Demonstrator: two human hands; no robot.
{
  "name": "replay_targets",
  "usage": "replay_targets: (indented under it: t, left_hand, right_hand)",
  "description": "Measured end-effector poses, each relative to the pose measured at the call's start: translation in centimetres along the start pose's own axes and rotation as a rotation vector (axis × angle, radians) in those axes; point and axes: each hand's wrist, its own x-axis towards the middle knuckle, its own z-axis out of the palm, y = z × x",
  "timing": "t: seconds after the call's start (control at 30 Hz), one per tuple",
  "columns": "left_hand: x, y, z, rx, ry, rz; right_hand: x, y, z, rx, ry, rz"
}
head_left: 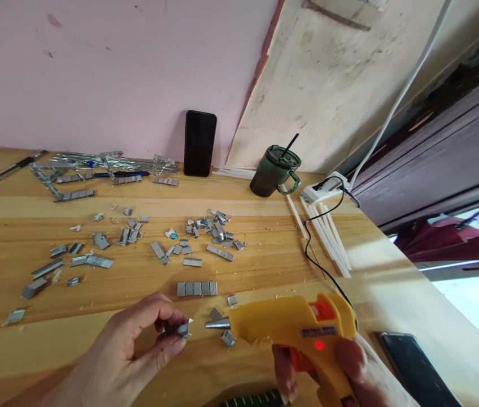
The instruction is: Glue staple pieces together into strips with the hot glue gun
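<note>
My left hand (pixel 138 339) pinches a small grey metallic piece (pixel 183 328) between thumb and fingers, with a whitish tip at its upper corner. Wrapped around the handle of a yellow hot glue gun (pixel 282 319) is my right hand (pixel 349 362). The gun's metal nozzle (pixel 218 323) points left at the held piece, a small gap apart, and a red light glows on its body. Just behind lies a row of joined grey pieces (pixel 197 289). Loose grey bits (pixel 228 339) lie under and beside the nozzle.
Grey pieces (pixel 218 232) are scattered over the wooden table (pixel 265 271). White glue sticks (pixel 328 237) lie right, near a power strip (pixel 326 186) and the gun's black cord (pixel 307 249). A lidded mug (pixel 274 172) and an upright phone (pixel 199 144) stand behind; another phone (pixel 417 367) lies right.
</note>
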Motion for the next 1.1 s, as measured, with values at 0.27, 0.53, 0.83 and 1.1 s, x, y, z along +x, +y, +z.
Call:
replay_targets:
  t: [0.27, 0.53, 0.83, 1.1]
  left_hand:
    - [-0.2, 1.0, 0.2, 0.009, -0.013, 0.014]
    - [-0.2, 1.4, 0.0, 0.007, -0.036, 0.037]
    - [-0.2, 1.2, 0.0, 0.050, -0.054, 0.090]
    - [-0.1, 1.1, -0.1, 0.085, -0.100, 0.122]
  right_hand:
    - [-0.5, 0.9, 0.4, 0.054, 0.012, 0.056]
    - [-0.8, 0.2, 0.8, 0.005, 0.181, 0.160]
    - [-1.2, 0.9, 0.5, 0.054, 0.204, 0.197]
    - [-1.3, 0.6, 0.3, -0.041, 0.185, 0.207]
